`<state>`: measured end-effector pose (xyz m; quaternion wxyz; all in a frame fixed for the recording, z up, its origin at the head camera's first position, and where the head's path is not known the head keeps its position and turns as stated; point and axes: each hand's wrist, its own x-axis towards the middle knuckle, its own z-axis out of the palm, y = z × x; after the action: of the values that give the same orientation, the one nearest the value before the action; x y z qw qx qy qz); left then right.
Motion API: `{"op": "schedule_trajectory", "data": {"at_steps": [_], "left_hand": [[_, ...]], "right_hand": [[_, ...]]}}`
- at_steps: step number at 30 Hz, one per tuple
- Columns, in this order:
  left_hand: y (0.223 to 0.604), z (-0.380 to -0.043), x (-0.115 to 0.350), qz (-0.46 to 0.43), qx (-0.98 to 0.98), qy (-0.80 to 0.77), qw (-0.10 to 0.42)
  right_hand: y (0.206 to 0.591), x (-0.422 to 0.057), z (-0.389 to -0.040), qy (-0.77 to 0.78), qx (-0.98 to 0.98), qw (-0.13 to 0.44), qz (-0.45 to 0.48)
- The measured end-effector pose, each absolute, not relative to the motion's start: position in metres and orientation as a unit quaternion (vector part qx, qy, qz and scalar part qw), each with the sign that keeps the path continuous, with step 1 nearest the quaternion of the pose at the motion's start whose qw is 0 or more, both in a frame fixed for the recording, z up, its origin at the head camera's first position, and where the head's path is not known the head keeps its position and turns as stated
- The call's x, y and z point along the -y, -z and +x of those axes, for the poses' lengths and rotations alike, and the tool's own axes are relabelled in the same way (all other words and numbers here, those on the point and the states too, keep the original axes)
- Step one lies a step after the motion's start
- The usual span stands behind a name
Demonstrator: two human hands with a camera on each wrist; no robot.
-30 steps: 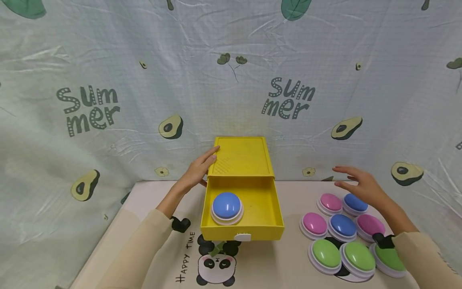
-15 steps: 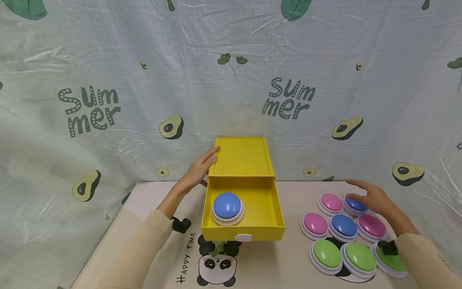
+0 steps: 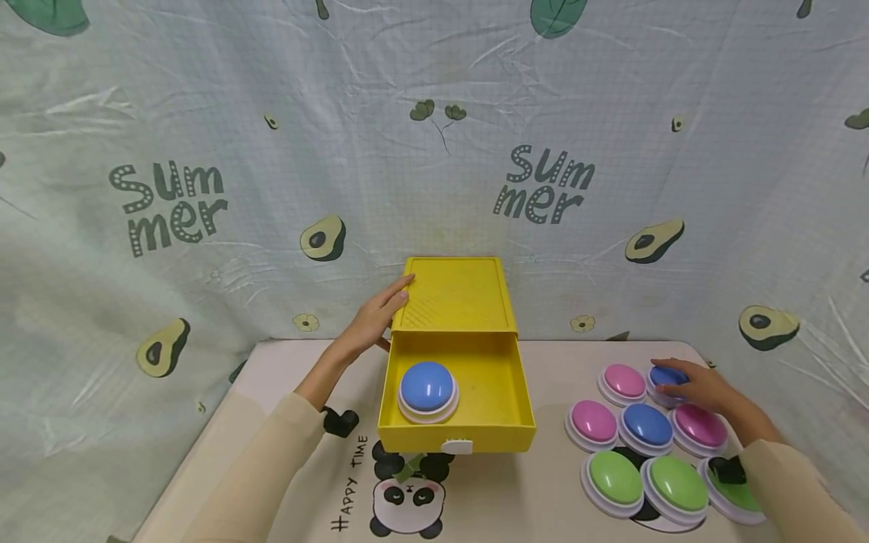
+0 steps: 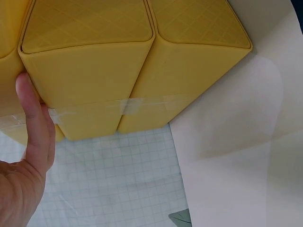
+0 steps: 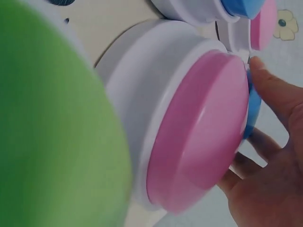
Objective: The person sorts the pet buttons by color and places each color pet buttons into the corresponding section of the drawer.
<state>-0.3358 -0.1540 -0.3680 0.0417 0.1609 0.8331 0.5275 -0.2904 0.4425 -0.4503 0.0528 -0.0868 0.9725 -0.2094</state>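
A yellow drawer box [image 3: 455, 294] stands in the middle of the table, its drawer [image 3: 492, 385] pulled out towards me. Inside the drawer, on the left, lies a large blue push button [image 3: 426, 386] with a white base. My left hand [image 3: 370, 320] rests along the box's left side, fingers straight, fingertips at the top edge. At the far right, my right hand [image 3: 706, 388] grips another blue push button [image 3: 668, 376], thumb on the near side and fingers round the far side. The right wrist view shows this blue dome [image 5: 254, 106] partly hidden behind a pink push button [image 5: 201, 127].
Beside the gripped one stand pink push buttons [image 3: 623, 381], a blue push button [image 3: 646, 424] and several green push buttons [image 3: 614, 477], closely grouped. A printed cloth [image 3: 434, 188] hangs right behind the box. The white drawer handle [image 3: 457, 446] faces me.
My right hand has moved down and slightly right, from above the group onto the far blue push button. The left hand, box and drawer have stayed in place.
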Motion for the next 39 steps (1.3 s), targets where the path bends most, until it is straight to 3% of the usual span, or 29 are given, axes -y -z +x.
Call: {"op": "schedule_trajectory", "data": {"at_steps": [6,18,24,39], "left_hand": [[0.368,-0.334,0.154,0.161,-0.833,-0.527,0.043],[0.369,-0.336,0.154,0.16,-0.832,-0.529,0.045],[0.368,-0.336,0.155,0.164,-0.837,-0.521,0.042],[0.367,-0.334,0.155,0.164,-0.832,-0.528,0.041]], "right_hand": [[0.452,-0.439,-0.293,0.205,-0.974,0.062,-0.076],[0.451,-0.44,-0.294,0.198,-0.973,-0.005,-0.121],[0.429,-0.426,-0.293,0.177,-0.968,-0.053,-0.17],[0.358,-0.357,-0.277,0.168,-0.949,-0.086,-0.252]]}}
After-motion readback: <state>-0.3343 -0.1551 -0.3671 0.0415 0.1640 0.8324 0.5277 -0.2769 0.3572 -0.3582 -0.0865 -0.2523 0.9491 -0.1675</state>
